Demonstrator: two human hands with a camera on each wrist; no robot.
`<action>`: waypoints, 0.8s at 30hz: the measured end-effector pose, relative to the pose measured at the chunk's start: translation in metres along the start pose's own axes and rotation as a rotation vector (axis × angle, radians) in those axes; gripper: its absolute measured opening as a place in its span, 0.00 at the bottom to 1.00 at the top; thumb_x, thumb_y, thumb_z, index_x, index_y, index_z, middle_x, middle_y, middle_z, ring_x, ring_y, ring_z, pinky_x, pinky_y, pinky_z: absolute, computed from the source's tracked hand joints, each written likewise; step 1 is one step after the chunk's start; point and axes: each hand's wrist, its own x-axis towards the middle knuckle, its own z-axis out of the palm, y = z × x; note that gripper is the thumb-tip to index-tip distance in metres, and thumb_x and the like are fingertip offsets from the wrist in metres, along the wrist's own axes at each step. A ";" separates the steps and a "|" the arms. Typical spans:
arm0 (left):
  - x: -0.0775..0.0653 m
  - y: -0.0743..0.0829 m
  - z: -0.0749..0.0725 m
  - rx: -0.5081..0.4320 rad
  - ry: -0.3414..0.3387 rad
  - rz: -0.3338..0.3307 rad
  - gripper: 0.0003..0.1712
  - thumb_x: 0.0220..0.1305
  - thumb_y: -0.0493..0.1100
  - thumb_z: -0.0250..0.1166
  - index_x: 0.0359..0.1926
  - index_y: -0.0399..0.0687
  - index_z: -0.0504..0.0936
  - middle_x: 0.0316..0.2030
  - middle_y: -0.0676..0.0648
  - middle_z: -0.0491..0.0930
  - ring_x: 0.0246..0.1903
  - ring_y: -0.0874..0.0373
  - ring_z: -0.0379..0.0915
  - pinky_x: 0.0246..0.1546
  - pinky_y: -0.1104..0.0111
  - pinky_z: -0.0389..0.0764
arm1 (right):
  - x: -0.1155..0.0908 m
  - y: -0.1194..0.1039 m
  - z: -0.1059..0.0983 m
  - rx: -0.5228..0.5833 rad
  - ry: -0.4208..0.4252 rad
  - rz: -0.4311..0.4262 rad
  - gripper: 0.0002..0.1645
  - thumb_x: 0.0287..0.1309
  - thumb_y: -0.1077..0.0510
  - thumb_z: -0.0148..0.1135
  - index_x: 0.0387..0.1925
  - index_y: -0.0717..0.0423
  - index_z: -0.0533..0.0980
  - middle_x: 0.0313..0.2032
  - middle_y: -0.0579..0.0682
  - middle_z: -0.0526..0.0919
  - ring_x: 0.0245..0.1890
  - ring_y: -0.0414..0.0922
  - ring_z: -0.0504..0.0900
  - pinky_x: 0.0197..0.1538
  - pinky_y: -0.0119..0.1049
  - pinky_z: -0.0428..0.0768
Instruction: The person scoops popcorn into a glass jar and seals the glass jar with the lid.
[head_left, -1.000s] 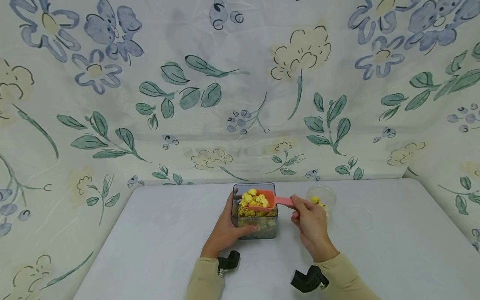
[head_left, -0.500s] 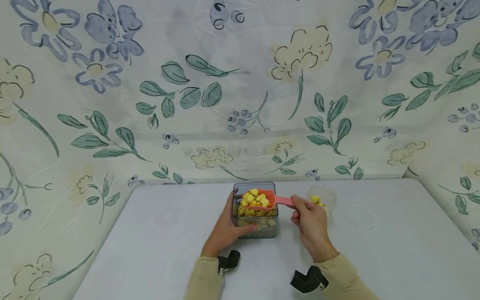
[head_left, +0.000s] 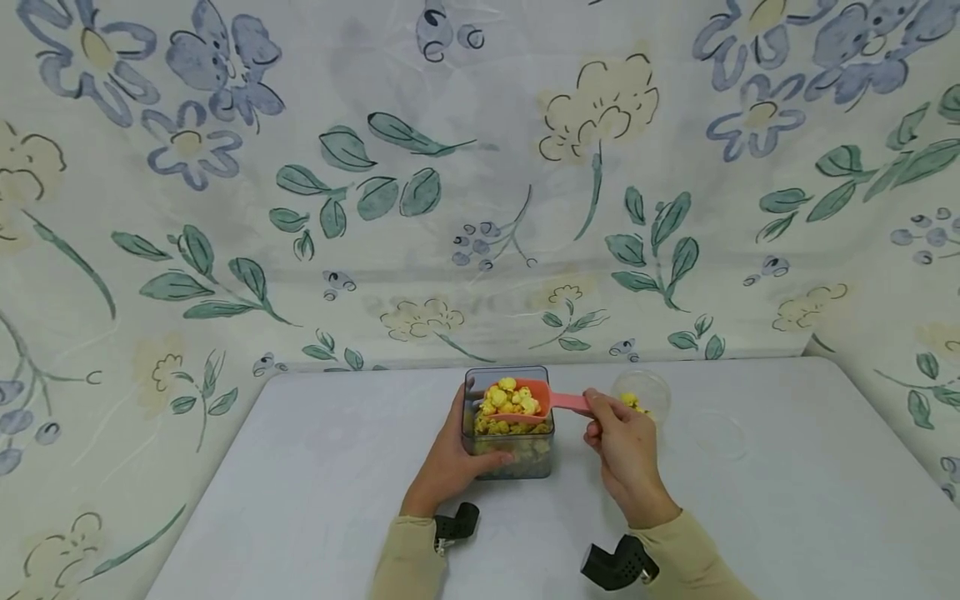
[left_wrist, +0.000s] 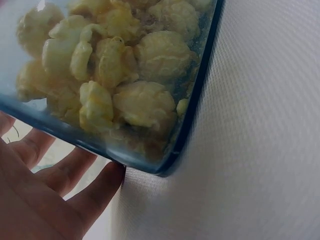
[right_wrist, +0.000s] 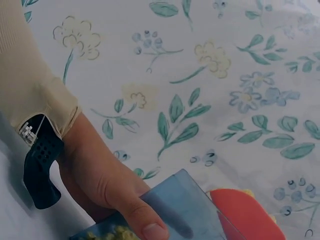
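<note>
A clear, dark-tinted square container [head_left: 517, 462] holds yellow popcorn, which shows through its wall in the left wrist view too. My left hand [head_left: 448, 467] grips it from the left, thumb across the front; the fingers [left_wrist: 97, 192] lie along its side in the left wrist view. My right hand [head_left: 628, 454] pinches the handle of a coral-red scoop [head_left: 542, 395] from the right. Heaped with popcorn [head_left: 508, 397], the scoop sits level over the container's mouth. In the right wrist view the scoop [right_wrist: 245, 212] shows beyond the container's wall, and my left thumb lies across that wall.
Behind my right hand stands a clear round bowl [head_left: 651, 390] with some popcorn in it. Farther right, a clear round lid [head_left: 717, 436] lies on the white table [head_left: 300, 492]. A floral cloth [head_left: 495, 325] hangs along the back edge.
</note>
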 end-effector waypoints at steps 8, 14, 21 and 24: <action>0.006 -0.021 0.004 -0.008 0.031 0.055 0.66 0.38 0.59 0.76 0.70 0.75 0.38 0.66 0.59 0.57 0.67 0.55 0.49 0.64 0.46 0.50 | -0.002 -0.005 -0.001 -0.004 0.013 -0.073 0.20 0.62 0.55 0.58 0.49 0.67 0.75 0.25 0.46 0.74 0.18 0.36 0.68 0.27 0.25 0.74; 0.006 -0.021 0.004 -0.019 0.031 0.088 0.67 0.39 0.60 0.76 0.72 0.68 0.39 0.65 0.58 0.57 0.66 0.54 0.51 0.63 0.46 0.52 | -0.003 -0.010 -0.004 -0.048 0.024 -0.110 0.22 0.60 0.51 0.60 0.48 0.65 0.76 0.22 0.45 0.74 0.18 0.37 0.69 0.27 0.25 0.74; 0.007 -0.024 0.004 -0.008 0.039 0.096 0.67 0.39 0.59 0.76 0.72 0.65 0.39 0.65 0.58 0.58 0.66 0.54 0.51 0.63 0.46 0.53 | -0.002 -0.016 -0.008 -0.052 0.029 -0.143 0.23 0.59 0.51 0.61 0.47 0.65 0.77 0.19 0.45 0.73 0.17 0.36 0.69 0.24 0.25 0.72; 0.008 -0.024 0.004 -0.011 0.033 0.097 0.67 0.40 0.57 0.76 0.72 0.65 0.39 0.65 0.58 0.57 0.66 0.55 0.51 0.63 0.47 0.54 | -0.002 -0.019 -0.011 -0.069 0.031 -0.144 0.23 0.58 0.49 0.61 0.47 0.64 0.77 0.18 0.45 0.72 0.17 0.37 0.69 0.22 0.25 0.71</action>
